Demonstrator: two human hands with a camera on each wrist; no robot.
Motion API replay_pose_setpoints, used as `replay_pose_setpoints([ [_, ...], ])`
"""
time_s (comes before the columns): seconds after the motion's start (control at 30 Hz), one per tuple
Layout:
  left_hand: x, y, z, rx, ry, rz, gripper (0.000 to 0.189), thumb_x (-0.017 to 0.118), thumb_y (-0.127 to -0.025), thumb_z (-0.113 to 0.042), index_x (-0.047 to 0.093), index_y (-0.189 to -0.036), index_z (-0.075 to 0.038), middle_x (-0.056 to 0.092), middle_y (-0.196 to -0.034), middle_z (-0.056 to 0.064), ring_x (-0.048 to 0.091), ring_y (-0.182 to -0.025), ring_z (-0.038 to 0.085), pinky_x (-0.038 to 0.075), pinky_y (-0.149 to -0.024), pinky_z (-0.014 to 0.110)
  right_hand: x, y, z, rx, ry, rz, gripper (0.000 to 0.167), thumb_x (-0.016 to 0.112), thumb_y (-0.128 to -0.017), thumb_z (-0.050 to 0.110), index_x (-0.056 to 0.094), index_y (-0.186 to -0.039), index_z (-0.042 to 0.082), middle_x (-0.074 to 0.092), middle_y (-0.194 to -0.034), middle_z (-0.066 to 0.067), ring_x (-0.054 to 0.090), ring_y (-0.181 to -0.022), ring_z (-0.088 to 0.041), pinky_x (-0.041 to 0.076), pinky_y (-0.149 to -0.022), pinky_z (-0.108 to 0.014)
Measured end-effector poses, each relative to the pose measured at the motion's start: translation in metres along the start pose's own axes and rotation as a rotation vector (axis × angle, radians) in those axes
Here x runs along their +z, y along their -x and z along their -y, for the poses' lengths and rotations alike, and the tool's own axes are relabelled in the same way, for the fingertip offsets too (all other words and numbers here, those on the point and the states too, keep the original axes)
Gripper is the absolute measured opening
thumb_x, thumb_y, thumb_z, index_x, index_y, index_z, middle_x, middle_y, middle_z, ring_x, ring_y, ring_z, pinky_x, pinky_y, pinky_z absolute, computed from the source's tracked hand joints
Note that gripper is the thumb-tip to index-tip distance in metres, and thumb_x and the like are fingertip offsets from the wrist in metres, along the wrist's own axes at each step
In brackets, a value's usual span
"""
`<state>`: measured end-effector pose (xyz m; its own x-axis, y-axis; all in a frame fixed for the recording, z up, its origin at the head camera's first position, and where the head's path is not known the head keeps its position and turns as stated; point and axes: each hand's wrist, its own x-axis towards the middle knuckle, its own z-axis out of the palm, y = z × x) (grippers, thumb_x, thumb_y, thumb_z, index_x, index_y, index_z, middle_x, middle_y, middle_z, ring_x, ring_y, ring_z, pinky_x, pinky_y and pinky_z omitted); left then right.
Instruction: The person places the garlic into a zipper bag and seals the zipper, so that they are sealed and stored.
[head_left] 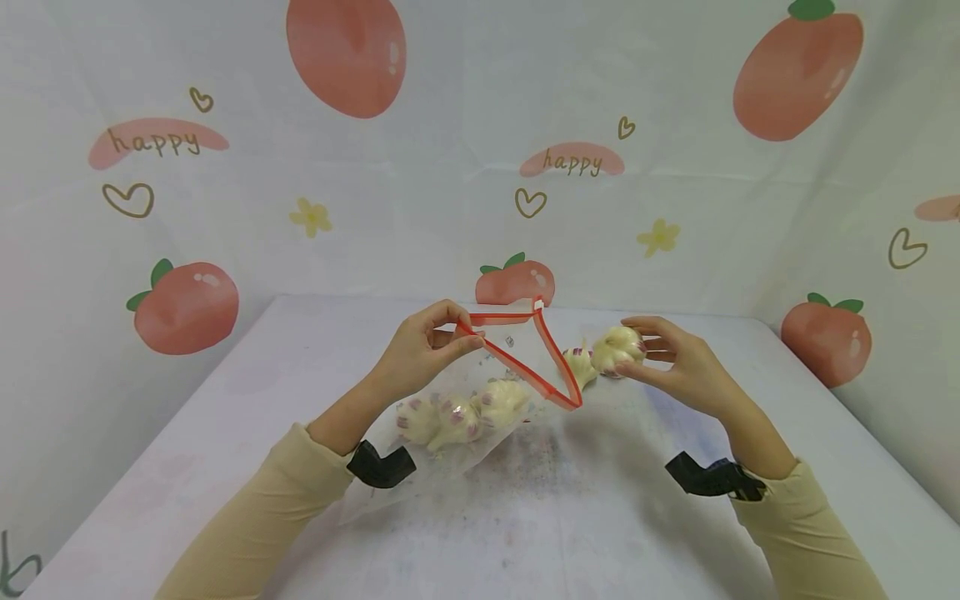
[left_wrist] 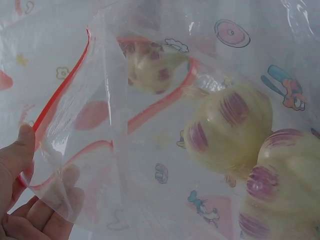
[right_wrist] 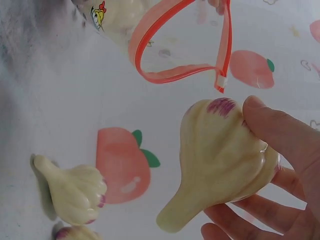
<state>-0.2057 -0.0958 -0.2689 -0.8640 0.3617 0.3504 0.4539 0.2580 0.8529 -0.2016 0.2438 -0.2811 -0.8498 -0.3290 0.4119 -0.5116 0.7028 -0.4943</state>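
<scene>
My left hand (head_left: 420,350) pinches the edge of a clear zip bag (head_left: 525,373) between thumb and fingers. The bag's red-trimmed mouth gapes toward the right, with a white slider (head_left: 538,306) at its far corner. Inside the bag lie several garlic bulbs (left_wrist: 230,130), cream with purple streaks. To the right of the mouth, my right hand (head_left: 678,362) holds another garlic bulb (right_wrist: 225,155), apart from the bag; its stem end points down and left in the right wrist view. A loose garlic bulb (right_wrist: 75,195) rests on the table, with part of another beside it.
The white table (head_left: 600,517) carries faint smudges. Behind it hangs a pale cloth backdrop (head_left: 435,200) printed with red fruits, hearts and words. Black straps (head_left: 382,465) sit on both wrists. Cartoon figures are printed on the bag.
</scene>
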Motion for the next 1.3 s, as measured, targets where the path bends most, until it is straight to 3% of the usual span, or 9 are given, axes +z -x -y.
replay_pose_setpoints([
  [0.13,0.000,0.001,-0.001,0.004,0.000,0.001,0.019,0.068,-0.085,-0.017,0.054,-0.094,-0.007,0.063,-0.099,0.010,0.071,-0.083,0.015,0.042,-0.069,0.029,0.000,0.000,0.003,-0.009,-0.013,-0.003,0.056,0.075,-0.079,0.017,0.050,-0.128,0.008,0.059,-0.123,-0.014,0.061,-0.099,-0.026,0.051,-0.084,-0.044],
  [0.2,0.000,0.000,-0.001,0.005,0.000,0.001,0.019,0.068,-0.085,-0.017,0.054,-0.094,-0.007,0.063,-0.099,0.010,0.071,-0.082,0.015,0.042,-0.068,0.028,0.000,-0.001,0.006,-0.013,-0.015,-0.005,0.055,0.075,-0.079,0.017,0.051,-0.128,0.009,0.060,-0.122,-0.013,0.061,-0.099,-0.024,0.053,-0.084,-0.037],
  [0.37,0.000,0.000,0.000,0.003,-0.007,-0.001,0.018,0.068,-0.085,-0.017,0.054,-0.094,-0.007,0.062,-0.097,0.008,0.070,-0.082,0.015,0.042,-0.068,0.029,0.001,-0.002,0.010,-0.029,-0.027,-0.011,0.055,0.076,-0.078,0.018,0.053,-0.127,0.012,0.061,-0.121,-0.010,0.058,-0.096,-0.002,0.046,-0.082,-0.009],
  [0.5,0.000,0.001,-0.002,0.000,-0.007,0.001,0.019,0.068,-0.085,-0.017,0.054,-0.094,-0.007,0.058,-0.091,0.004,0.070,-0.082,0.015,0.042,-0.068,0.029,0.003,-0.002,0.012,-0.060,-0.037,-0.019,0.054,0.077,-0.077,0.015,0.053,-0.126,0.011,0.061,-0.121,-0.010,0.054,-0.094,0.008,0.044,-0.081,-0.006],
  [0.83,0.000,-0.001,0.000,-0.007,-0.005,0.005,0.018,0.067,-0.086,-0.017,0.054,-0.094,-0.008,0.056,-0.088,0.001,0.070,-0.081,0.013,0.041,-0.067,0.029,0.008,-0.004,0.016,-0.080,-0.035,-0.001,0.053,0.075,-0.078,0.014,0.053,-0.126,0.007,0.062,-0.119,-0.013,0.057,-0.093,-0.001,0.054,-0.083,-0.027],
  [1.03,0.000,-0.001,0.000,-0.003,0.007,0.004,0.018,0.067,-0.086,-0.015,0.053,-0.094,-0.007,0.052,-0.085,0.001,0.067,-0.075,0.009,0.041,-0.066,0.027,0.009,-0.004,0.018,-0.099,-0.042,0.007,0.053,0.075,-0.078,0.013,0.052,-0.126,0.005,0.061,-0.120,-0.014,0.062,-0.094,-0.024,0.046,-0.081,-0.010],
  [1.3,0.001,-0.001,0.000,-0.007,-0.004,0.001,0.018,0.066,-0.087,-0.017,0.052,-0.094,-0.007,0.055,-0.089,0.001,0.068,-0.078,0.010,0.041,-0.067,0.029,0.013,-0.006,0.022,-0.114,-0.063,0.013,0.053,0.075,-0.078,0.012,0.053,-0.125,0.004,0.061,-0.119,-0.013,0.062,-0.094,-0.024,0.044,-0.082,-0.007],
])
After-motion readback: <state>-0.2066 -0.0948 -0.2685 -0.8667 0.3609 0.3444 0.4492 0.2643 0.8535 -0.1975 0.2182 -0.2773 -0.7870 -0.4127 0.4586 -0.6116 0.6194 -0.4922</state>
